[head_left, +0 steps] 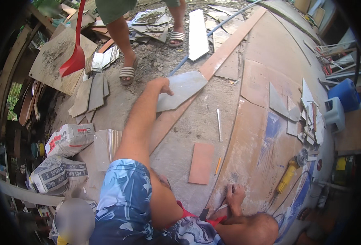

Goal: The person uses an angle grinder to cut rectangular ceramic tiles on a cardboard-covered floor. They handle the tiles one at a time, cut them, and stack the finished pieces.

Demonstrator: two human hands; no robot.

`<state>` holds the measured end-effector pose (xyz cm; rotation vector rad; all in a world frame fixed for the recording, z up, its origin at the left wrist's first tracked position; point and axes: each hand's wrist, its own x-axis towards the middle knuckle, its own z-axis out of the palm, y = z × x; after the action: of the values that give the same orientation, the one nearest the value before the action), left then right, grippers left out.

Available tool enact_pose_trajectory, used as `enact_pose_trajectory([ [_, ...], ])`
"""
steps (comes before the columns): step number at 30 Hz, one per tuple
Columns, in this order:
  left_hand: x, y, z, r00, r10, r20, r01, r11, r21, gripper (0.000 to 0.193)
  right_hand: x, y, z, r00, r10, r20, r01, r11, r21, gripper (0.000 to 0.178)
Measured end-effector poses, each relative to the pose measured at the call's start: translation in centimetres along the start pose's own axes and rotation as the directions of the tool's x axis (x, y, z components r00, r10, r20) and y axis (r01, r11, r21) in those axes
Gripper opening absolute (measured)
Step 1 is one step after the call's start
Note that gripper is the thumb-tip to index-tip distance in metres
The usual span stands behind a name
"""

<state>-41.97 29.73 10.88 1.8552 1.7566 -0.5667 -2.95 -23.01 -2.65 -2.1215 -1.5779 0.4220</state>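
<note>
Left hand (161, 86) has its thumb on the grey tile (184, 90), upper middle, probably steadying it over that long plank (230, 45); can't tell the hidden fingers. Right hand (235, 198), lower right-of-centre: fingers curled.

The grey tile (184, 90) at the left hand (163, 86) looks smooth, faintly glossy; between the hands, the reddish tile (201, 163) is matt; near the right hand (235, 198), the angle grinder (287, 177) shows a plastic body.

Gap between grey tile (183, 89), pink tile (201, 163); rod (219, 125) right.
</note>
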Motion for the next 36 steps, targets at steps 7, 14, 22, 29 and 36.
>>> enact_pose_trajectory([
  [7, 0.8, -5.5, 1.9, 0.976, -0.165, -0.142, 0.152, 0.984, -0.095, 0.056, 0.7, -0.3, 0.6, 0.998, 0.067, 0.004, -0.067, 0.997, -0.036, 0.033],
  [14, 4.5, -9.5, 11.7, 0.967, -0.239, -0.084, 0.205, 0.933, -0.296, 0.07, 0.6, -0.8, 0.2, 0.992, 0.121, 0.031, -0.116, 0.984, -0.135, 0.034],
  [22, 8.3, -15.1, 14.4, 0.905, -0.424, -0.038, 0.24, 0.581, -0.778, 0.083, 2.0, -3.6, 1.2, 0.984, 0.153, 0.094, -0.15, 0.988, -0.043, 0.034],
  [29, 6.3, -6.2, 15.5, 0.914, -0.373, 0.163, 0.265, 0.242, -0.933, 0.075, 0.8, -2.3, -1.6, 0.974, 0.216, 0.061, -0.21, 0.973, -0.091, 0.036],
  [36, 3.7, -3.6, 11.1, 0.725, -0.668, -0.167, 0.21, 0.446, -0.87, 0.074, 0.9, -2.2, -1.6, 0.973, 0.228, 0.043, -0.223, 0.969, -0.109, 0.037],
])
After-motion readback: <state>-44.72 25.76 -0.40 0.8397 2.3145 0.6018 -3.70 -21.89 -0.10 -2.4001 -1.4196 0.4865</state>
